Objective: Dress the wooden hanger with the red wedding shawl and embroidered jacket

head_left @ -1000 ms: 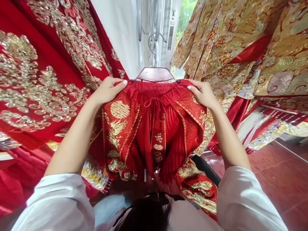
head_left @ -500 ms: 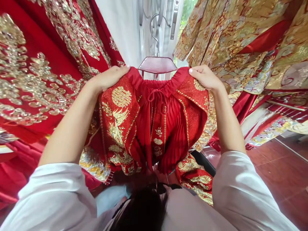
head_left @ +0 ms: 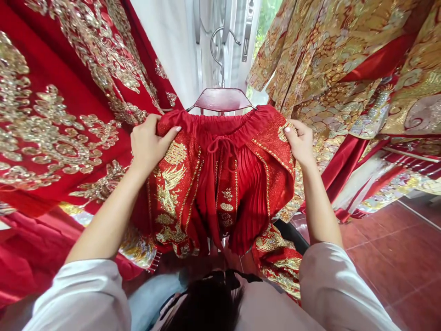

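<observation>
A red pleated skirt (head_left: pixel 223 184) with gold embroidery and a drawstring waistband hangs from a dark red hanger (head_left: pixel 222 99) with a metal hook. My left hand (head_left: pixel 148 142) grips the left end of the waistband, fingers curled over the cloth. My right hand (head_left: pixel 300 142) pinches the right end of the waistband beside a gold emblem. Both arms reach up, in white sleeves.
A red robe (head_left: pixel 58 115) with heavy gold embroidery hangs close on the left. Gold and red garments (head_left: pixel 344 69) hang on the right. Behind the hanger are a white wall and a window frame (head_left: pixel 246 32). Reddish floor tiles (head_left: pixel 396 253) show at lower right.
Both hands have slid down from the top of the waistband to its sides. The hanger and skirt have dropped slightly in view, and the waistband is pulled wider.
</observation>
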A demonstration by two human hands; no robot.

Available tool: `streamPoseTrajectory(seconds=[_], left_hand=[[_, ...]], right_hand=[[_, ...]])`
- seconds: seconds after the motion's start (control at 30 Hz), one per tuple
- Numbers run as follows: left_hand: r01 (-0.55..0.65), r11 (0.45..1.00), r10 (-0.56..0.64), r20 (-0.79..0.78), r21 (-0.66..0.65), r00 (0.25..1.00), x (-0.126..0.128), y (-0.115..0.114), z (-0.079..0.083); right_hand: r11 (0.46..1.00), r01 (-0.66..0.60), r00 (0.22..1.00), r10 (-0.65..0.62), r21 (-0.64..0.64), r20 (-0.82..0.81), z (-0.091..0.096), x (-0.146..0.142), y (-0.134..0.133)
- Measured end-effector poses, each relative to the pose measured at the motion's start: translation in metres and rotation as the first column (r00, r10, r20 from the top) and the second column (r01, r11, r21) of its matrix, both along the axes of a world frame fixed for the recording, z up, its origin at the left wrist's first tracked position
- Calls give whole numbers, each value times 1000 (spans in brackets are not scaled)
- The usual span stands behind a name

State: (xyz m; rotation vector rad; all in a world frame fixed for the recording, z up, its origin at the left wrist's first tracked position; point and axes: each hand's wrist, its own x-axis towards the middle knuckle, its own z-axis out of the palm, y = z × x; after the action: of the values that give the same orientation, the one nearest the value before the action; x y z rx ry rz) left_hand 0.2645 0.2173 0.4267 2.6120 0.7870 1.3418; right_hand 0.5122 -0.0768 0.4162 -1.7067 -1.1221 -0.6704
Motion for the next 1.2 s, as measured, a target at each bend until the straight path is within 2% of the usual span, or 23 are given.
streamPoseTrajectory(seconds=[0.1, 0.2, 0.23, 0.3, 0.37, 0.43, 0.5, 0.57, 0.6, 0.73, 0.83, 0.93, 1.0, 1.1, 1.2], left_hand=[[61, 998, -61, 91, -1, 994, -3, 2, -5], [179, 984, -179, 98, 15, 979, -8, 9, 6], [219, 976, -217, 79, -17, 973, -10, 12, 12], [283, 944, -287, 5, -171, 958, -11, 17, 28], [317, 879, -361, -63, -357, 930, -9, 20, 44], [358, 785, -455, -78, -505, 887, -4, 21, 54], [401, 690, -521, -30, -603, 853, 2, 21, 57], [446, 638, -535, 55, -629, 843, 7, 22, 55], [466, 644, -528, 88, -606, 845, 9, 22, 53], [515, 776, -483, 182, -364, 857, 18, 19, 56], [507, 812, -469, 192, -290, 862, 31, 16, 67], [433, 815, -462, 21, -384, 887, 44, 14, 76], [389, 835, -453, -85, -390, 887, 44, 12, 77], [296, 935, -332, -191, -195, 924, 27, 6, 70], [240, 969, -245, -250, -51, 937, 1, 5, 52]], right_hand=[[995, -16, 999, 20, 102, -41, -13, 6, 4], [988, -44, 996, 55, 146, -74, -22, 10, 4], [989, -62, 993, 75, 134, -91, -21, 11, 3], [994, -93, 985, 100, 57, -141, -12, 12, 1], [993, -102, 980, 89, -65, -178, 7, 12, 2], [975, -124, 982, 95, -182, -163, 30, 10, 8], [939, -193, 978, 162, -285, -128, 49, 6, 17], [902, -253, 967, 228, -350, -112, 59, 2, 27], [896, -262, 965, 240, -357, -107, 60, 1, 32], [939, -204, 979, 195, -279, -60, 51, 5, 39], [959, -196, 981, 191, -206, -44, 47, 7, 39], [937, -248, 969, 237, -245, -72, 50, 1, 36], [912, -278, 961, 262, -301, -94, 51, -5, 30], [914, -256, 967, 241, -316, -85, 46, -10, 15], [937, -208, 978, 197, -281, -66, 31, -7, 1]])
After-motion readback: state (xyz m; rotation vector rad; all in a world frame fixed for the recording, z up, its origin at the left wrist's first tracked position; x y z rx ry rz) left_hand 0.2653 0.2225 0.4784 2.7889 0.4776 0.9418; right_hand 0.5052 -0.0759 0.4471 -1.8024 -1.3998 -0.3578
